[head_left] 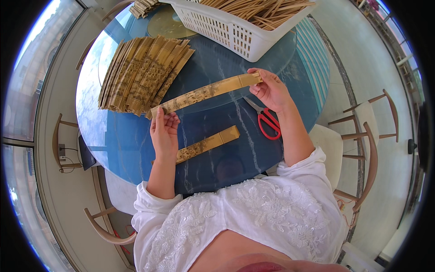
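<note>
Between my hands a long golden-brown chopstick sleeve [206, 92] with dark printed patterns is stretched out above the table, its right end higher than its left. My left hand [164, 133] pinches the left end between thumb and fingers. At the other end, the thumb and fingers of my right hand [272, 90] close on the sleeve's tip. A second chopstick sleeve [210, 142] lies on the table nearer to me, partly hidden by my left forearm. Red-handled scissors [269, 124] rest beside my right forearm. Fanned out at the left is a pile of similar sleeves [145, 72].
A white slatted plastic basket [229, 34] full of wooden chopsticks [267, 16] stands at the table's far side. Another sleeve bundle [143, 7] sits at the far left. The round blue marbled table [226, 167] has wooden chairs [372, 158] around it.
</note>
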Demonstrator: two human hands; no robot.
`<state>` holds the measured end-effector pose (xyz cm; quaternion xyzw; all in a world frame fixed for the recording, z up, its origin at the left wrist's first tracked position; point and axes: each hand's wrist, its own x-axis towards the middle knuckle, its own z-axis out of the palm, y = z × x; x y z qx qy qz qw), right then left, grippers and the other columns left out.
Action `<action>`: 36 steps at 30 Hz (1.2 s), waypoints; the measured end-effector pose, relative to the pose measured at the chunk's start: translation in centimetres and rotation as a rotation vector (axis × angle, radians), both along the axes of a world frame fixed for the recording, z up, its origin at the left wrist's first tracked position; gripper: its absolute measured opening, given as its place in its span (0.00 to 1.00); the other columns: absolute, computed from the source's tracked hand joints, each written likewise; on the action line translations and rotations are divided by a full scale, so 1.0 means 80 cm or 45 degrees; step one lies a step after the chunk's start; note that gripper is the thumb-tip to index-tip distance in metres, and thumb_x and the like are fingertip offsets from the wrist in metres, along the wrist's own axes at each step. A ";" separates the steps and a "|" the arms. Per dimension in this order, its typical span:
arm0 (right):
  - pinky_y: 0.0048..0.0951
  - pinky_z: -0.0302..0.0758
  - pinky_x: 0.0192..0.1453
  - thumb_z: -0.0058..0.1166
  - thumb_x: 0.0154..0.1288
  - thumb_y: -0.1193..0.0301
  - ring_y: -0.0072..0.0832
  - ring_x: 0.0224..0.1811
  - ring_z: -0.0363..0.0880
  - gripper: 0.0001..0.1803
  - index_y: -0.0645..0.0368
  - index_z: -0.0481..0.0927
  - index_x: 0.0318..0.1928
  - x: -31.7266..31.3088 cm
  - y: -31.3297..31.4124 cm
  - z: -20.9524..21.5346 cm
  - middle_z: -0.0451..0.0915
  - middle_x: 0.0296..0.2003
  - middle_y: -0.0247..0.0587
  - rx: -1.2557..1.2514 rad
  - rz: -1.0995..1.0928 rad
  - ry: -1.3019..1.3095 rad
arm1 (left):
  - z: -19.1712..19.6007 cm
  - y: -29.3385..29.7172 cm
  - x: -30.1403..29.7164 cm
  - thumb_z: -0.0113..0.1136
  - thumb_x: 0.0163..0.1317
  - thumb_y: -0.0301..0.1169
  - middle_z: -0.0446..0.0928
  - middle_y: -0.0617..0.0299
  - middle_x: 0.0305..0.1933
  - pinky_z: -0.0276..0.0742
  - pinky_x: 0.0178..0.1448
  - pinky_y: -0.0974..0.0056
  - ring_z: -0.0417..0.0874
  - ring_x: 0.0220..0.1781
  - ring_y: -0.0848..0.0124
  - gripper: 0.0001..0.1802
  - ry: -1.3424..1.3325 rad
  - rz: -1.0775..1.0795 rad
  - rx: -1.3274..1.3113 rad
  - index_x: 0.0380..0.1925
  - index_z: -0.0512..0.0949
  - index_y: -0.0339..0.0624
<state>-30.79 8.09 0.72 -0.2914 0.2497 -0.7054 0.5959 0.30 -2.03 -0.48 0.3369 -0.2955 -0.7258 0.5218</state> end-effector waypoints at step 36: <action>0.22 0.72 0.37 0.61 0.71 0.68 0.18 0.29 0.72 0.12 0.66 0.86 0.44 0.002 -0.006 -0.002 0.78 0.28 0.32 0.273 -0.207 0.365 | 0.041 0.015 0.107 0.57 0.74 0.34 0.84 0.55 0.34 0.81 0.39 0.67 0.84 0.32 0.71 0.14 -0.647 -0.699 -0.292 0.45 0.80 0.31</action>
